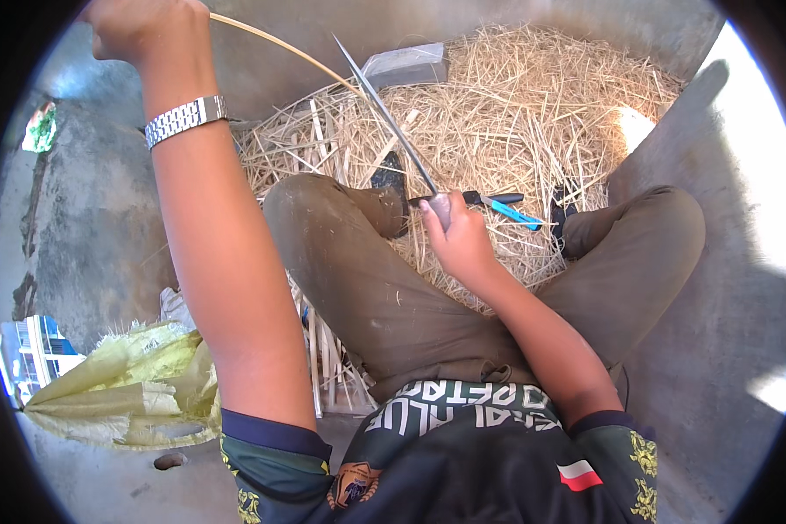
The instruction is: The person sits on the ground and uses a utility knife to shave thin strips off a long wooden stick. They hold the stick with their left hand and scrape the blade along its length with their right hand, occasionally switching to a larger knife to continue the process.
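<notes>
Strip (279,42), thin and pale, arcs through the upper left of the frame to meet the knife (380,106). The left hand (153,31), cut by the top edge, is closed on its other end; near the centre, the right hand (465,243) grips the knife's handle, blade slanting up. Straw-coloured shavings (533,105) fill the upper right, a grey block (406,66) beside them. A yellow sack (131,393) slumps lower left.

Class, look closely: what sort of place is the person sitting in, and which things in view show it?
Probably a makeshift work corner: bare grey walls stand close around a floor covered with straw-like strips, and the right hand grips a long knife.
</notes>
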### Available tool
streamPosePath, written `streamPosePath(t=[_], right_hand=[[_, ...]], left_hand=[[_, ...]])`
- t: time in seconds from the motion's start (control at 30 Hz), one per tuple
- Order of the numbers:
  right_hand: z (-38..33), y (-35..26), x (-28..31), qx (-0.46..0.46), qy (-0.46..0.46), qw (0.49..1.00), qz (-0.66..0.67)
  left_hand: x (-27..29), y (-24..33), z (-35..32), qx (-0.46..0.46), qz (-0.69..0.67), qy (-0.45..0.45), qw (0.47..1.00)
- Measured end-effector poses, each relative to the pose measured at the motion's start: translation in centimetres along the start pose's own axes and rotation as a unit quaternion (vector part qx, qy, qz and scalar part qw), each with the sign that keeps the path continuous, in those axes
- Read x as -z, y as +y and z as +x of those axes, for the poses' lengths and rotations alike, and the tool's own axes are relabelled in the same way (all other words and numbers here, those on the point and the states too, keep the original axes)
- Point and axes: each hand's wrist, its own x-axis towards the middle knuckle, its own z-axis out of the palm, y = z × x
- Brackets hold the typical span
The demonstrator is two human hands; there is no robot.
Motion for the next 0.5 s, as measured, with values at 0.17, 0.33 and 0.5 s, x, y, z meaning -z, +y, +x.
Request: streamPosePath(t=[0.17,0.33,0.5], right_hand=[[0.4,1.1,0.0,-0.033,0.005,0.998,-0.057],[-0.5,-3.7,1.1,0.072,0.037,0.996,-0.037],[0.0,1.2,-1.4,0.011,0.029,0.994,-0.103]], left_hand=[[0.9,0.0,2.6,0.048,0.048,0.028,0.997],[1.7,-0.6,1.6,0.026,0.005,0.058,0.998],[0.4,0.8,0.7,0.012,-0.007,0.071,0.997]])
